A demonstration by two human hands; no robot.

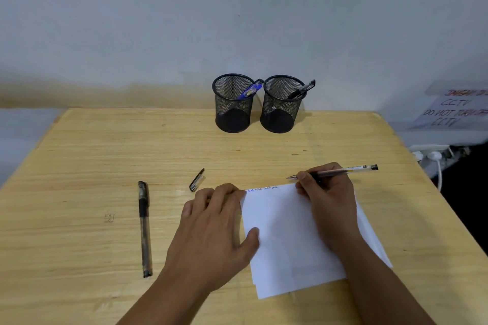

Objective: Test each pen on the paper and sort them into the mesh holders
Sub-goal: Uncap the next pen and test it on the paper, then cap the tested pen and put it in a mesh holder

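While round and meshed, both holders (256, 104).

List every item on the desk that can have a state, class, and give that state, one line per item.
Left hand: flat, pressing the paper's edge.
Right hand: gripping an uncapped pen.
Uncapped pen: tip just beyond the paper's top edge.
Paper: scribbles along top edge.
Loose cap: off, lying on desk.
Capped pen: lying flat, capped.
Left holder: upright, blue pen inside.
Right holder: upright, black pen inside.
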